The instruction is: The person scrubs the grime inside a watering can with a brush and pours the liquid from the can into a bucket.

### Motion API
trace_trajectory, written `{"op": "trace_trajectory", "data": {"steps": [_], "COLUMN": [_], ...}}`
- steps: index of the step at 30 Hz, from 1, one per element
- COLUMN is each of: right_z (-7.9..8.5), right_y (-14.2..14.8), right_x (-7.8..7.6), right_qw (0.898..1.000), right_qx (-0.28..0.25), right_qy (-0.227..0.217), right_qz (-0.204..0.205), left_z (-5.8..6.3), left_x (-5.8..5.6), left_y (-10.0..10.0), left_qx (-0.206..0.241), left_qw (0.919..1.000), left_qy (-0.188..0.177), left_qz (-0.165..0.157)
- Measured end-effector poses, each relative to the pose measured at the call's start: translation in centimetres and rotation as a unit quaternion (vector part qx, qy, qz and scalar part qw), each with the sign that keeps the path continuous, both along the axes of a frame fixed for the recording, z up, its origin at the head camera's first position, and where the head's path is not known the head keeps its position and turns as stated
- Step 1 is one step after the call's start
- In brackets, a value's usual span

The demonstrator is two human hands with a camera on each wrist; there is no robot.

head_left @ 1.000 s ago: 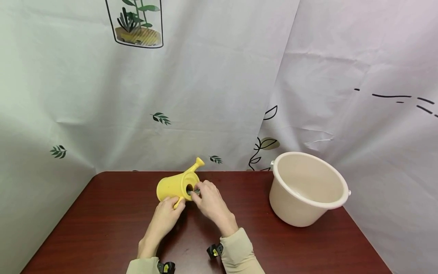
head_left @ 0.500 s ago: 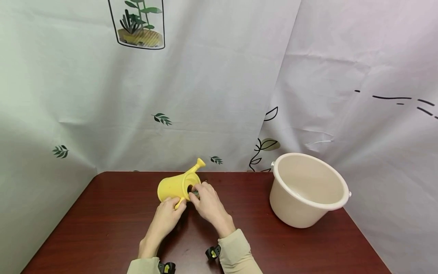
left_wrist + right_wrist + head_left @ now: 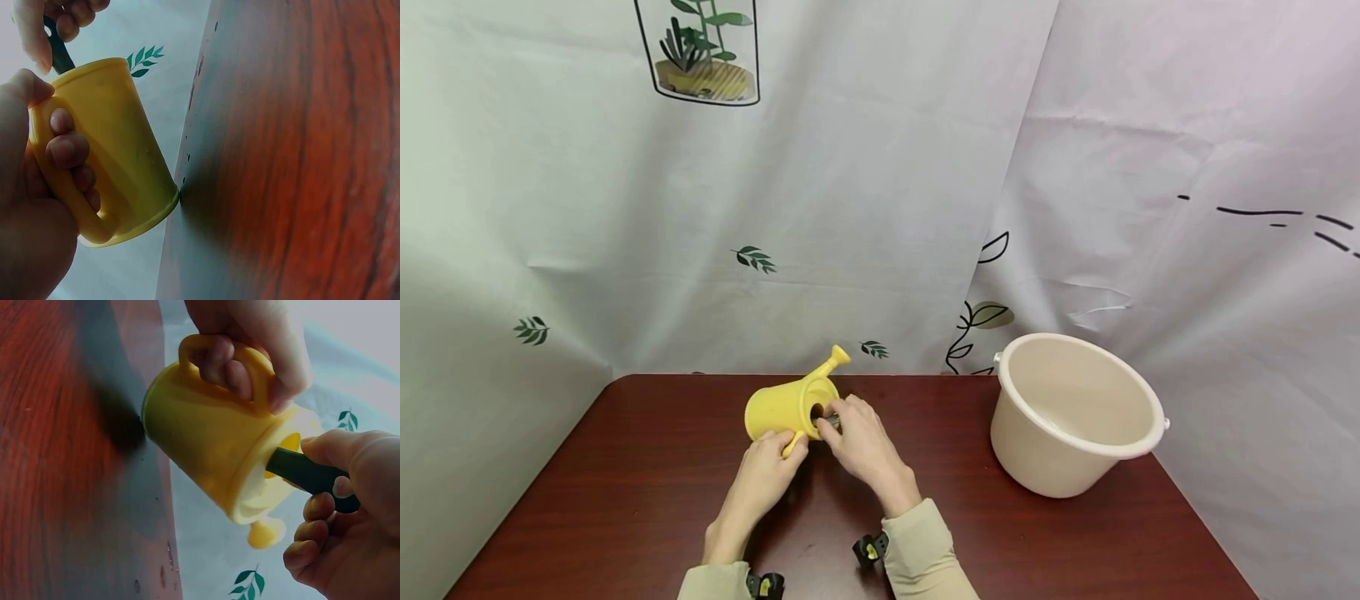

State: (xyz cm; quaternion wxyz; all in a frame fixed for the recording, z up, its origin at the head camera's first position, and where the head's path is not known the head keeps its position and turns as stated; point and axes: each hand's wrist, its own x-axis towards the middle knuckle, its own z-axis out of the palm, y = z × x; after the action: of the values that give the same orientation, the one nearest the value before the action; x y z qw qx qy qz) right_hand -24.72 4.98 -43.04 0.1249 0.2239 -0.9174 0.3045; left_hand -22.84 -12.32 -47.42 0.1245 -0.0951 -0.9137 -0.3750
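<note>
A yellow watering can (image 3: 777, 410) lies tipped on its side over the table, its mouth facing right and its spout pointing up and away. My left hand (image 3: 769, 469) grips the can's handle, with fingers curled through the loop in the left wrist view. At the mouth, my right hand (image 3: 861, 440) pinches a dark green handle (image 3: 307, 473) between thumb and fingers. That handle runs into the can's opening; its far end is hidden inside, so I cannot tell what tool it belongs to.
A large cream bucket (image 3: 1051, 467) stands at the right of the dark red-brown wooden table (image 3: 625, 500). Behind the table hangs a pale cloth (image 3: 865, 208) with printed leaves. Black wrist straps (image 3: 870, 548) sit near both sleeves.
My right hand shifted slightly left toward the can's mouth, then came back a little to the right with the handle. The left hand and the can stay nearly still.
</note>
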Motion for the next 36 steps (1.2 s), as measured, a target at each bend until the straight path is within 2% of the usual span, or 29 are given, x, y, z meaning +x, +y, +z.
{"op": "trace_trajectory", "data": {"steps": [8,26,31,36], "right_z": [1.0,2.4,2.2,1.2], "right_y": [0.8,1.7,1.6,1.5], "right_x": [0.3,0.9,0.8,0.5], "right_qw": [1.000,1.000,1.000,1.000], "right_qx": [0.001,0.004,-0.001,-0.004], "right_qy": [-0.008,-0.012,-0.013,-0.025], "right_qz": [0.000,0.004,0.004,0.004], "left_z": [0.1,0.2,0.2,0.2], "left_x": [0.0,0.0,0.1,0.0], "left_y": [0.0,0.0,-0.1,0.0], "left_qx": [0.004,0.002,0.005,0.006], "left_qw": [1.0000,1.0000,1.0000,0.9999], "left_qy": [-0.007,0.002,0.000,-0.009], "left_qz": [0.000,0.000,-0.001,-0.001]}}
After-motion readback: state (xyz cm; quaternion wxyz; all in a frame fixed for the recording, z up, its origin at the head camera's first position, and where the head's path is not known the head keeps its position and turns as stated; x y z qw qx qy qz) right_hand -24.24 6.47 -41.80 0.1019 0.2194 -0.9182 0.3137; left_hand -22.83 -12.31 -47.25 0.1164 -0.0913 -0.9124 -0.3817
